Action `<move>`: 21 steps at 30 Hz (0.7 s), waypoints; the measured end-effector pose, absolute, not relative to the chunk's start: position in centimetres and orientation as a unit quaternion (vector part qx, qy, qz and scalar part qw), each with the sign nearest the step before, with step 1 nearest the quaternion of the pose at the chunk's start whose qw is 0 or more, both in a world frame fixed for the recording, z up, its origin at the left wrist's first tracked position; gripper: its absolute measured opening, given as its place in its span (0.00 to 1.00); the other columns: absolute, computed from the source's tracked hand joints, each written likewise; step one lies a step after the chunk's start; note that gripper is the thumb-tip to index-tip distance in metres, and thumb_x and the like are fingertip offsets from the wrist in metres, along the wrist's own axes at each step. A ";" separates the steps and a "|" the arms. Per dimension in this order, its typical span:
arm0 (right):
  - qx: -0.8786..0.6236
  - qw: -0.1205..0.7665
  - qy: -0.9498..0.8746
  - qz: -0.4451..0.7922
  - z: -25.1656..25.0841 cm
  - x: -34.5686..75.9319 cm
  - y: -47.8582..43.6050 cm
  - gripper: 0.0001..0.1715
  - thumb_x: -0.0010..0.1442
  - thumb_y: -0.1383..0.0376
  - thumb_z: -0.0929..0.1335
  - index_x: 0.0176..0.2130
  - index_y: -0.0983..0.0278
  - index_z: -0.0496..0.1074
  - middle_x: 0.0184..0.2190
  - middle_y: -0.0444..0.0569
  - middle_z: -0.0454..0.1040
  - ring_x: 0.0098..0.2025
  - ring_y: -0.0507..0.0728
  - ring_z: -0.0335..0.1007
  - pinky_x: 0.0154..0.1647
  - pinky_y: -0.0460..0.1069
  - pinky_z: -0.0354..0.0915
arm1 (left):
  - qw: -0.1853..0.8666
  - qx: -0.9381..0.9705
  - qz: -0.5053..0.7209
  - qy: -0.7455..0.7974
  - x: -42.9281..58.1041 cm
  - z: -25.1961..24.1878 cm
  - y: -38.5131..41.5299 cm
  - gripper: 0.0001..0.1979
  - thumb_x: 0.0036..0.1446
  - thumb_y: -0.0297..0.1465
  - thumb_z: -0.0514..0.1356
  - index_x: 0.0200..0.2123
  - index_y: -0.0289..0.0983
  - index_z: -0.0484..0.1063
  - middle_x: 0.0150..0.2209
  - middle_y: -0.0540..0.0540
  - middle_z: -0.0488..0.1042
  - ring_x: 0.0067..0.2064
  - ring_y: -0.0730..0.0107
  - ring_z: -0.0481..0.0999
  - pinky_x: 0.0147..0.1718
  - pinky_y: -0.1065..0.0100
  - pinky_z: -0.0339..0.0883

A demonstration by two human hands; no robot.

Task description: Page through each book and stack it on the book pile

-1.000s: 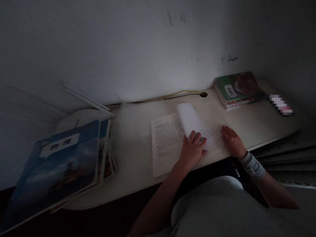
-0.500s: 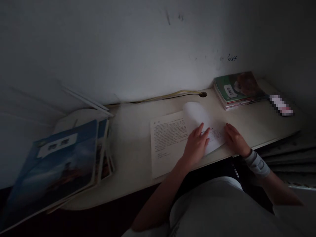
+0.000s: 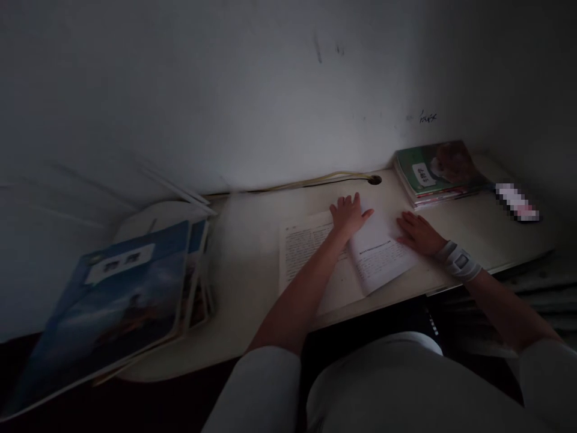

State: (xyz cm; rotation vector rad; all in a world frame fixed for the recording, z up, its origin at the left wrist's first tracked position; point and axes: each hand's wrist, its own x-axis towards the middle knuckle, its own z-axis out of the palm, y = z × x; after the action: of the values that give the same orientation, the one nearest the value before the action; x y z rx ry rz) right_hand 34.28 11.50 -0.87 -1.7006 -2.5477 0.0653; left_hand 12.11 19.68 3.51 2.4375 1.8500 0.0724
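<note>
An open book (image 3: 383, 264) with printed pages lies on the pale desk in front of me. My left hand (image 3: 349, 214) presses on the book near the top of its fold, fingers spread and nothing gripped. Flat at the book's right edge rests my right hand (image 3: 420, 233), its fingers stretched out over the page's margin. A pale band with a square face (image 3: 460, 261) is round my right wrist. My left forearm hides part of the left page.
Books with a blue cover (image 3: 130, 294) are stacked at the left. A stack with a green cover (image 3: 435, 171) stands at the back right, beside a blurred-out phone-like object (image 3: 517, 202). Cables run along the wall into a hole (image 3: 374, 180) in the desk (image 3: 243, 276).
My left hand has moved up the book to the fold's top. The page that was curled up now lies flatter. My right hand has shifted slightly up and lies flatter on the edge.
</note>
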 end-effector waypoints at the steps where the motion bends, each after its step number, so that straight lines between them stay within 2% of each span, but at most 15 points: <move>1: -0.555 0.044 -0.831 0.022 -0.9 34.2 12.0 0.37 0.65 0.49 0.56 0.62 0.72 0.58 0.64 0.64 0.53 0.66 0.67 0.47 0.62 0.61 0.50 | 0.037 0.800 0.025 0.599 12.3 3.5 19.7 0.33 0.61 0.49 0.44 0.63 0.37 0.53 0.60 0.34 0.62 0.62 0.46 0.55 0.54 0.46 0.53; 4: -0.563 0.063 -0.824 0.026 -1.1 33.9 13.0 0.37 0.65 0.49 0.56 0.62 0.72 0.58 0.64 0.64 0.53 0.66 0.66 0.47 0.63 0.61 0.50 | 0.025 0.815 0.028 0.578 12.6 3.6 19.2 0.25 0.61 0.45 0.49 0.56 0.39 0.64 0.53 0.36 0.70 0.58 0.47 0.60 0.52 0.48 0.54; 7: -0.573 0.079 -0.815 0.023 -1.4 33.6 13.3 0.39 0.64 0.47 0.56 0.61 0.72 0.59 0.64 0.64 0.55 0.66 0.67 0.49 0.62 0.61 0.50 | 0.019 0.830 0.022 0.558 12.4 4.0 18.7 0.22 0.59 0.44 0.53 0.52 0.39 0.68 0.51 0.37 0.71 0.55 0.48 0.62 0.50 0.49 0.56; 13: -0.579 0.096 -0.810 0.013 -1.6 33.4 13.2 0.39 0.64 0.47 0.56 0.61 0.72 0.60 0.63 0.65 0.56 0.65 0.66 0.50 0.62 0.62 0.50 | 0.028 0.851 -0.002 0.524 12.5 4.7 18.6 0.19 0.57 0.43 0.56 0.48 0.39 0.71 0.50 0.38 0.72 0.55 0.48 0.62 0.49 0.50 0.57; 18: -0.578 0.092 -0.811 0.003 -1.7 33.5 13.2 0.38 0.64 0.48 0.56 0.60 0.73 0.60 0.63 0.65 0.57 0.65 0.67 0.50 0.62 0.61 0.51 | 0.039 0.850 0.063 0.522 13.5 4.2 18.6 0.17 0.59 0.40 0.55 0.47 0.40 0.71 0.51 0.41 0.71 0.57 0.51 0.60 0.49 0.52 0.58; 21: -0.576 0.096 -0.812 0.000 -1.8 33.5 13.3 0.38 0.64 0.48 0.56 0.60 0.73 0.60 0.63 0.64 0.57 0.65 0.67 0.51 0.62 0.60 0.51 | 0.028 0.829 0.096 0.550 13.1 3.7 18.7 0.17 0.60 0.38 0.53 0.49 0.40 0.70 0.53 0.41 0.69 0.56 0.53 0.62 0.49 0.54 0.60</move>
State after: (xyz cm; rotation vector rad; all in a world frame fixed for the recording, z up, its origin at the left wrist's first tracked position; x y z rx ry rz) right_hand 33.54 13.28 -1.78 -1.7068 -2.4054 0.0006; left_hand 13.06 18.74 3.70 2.5595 1.6975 0.2948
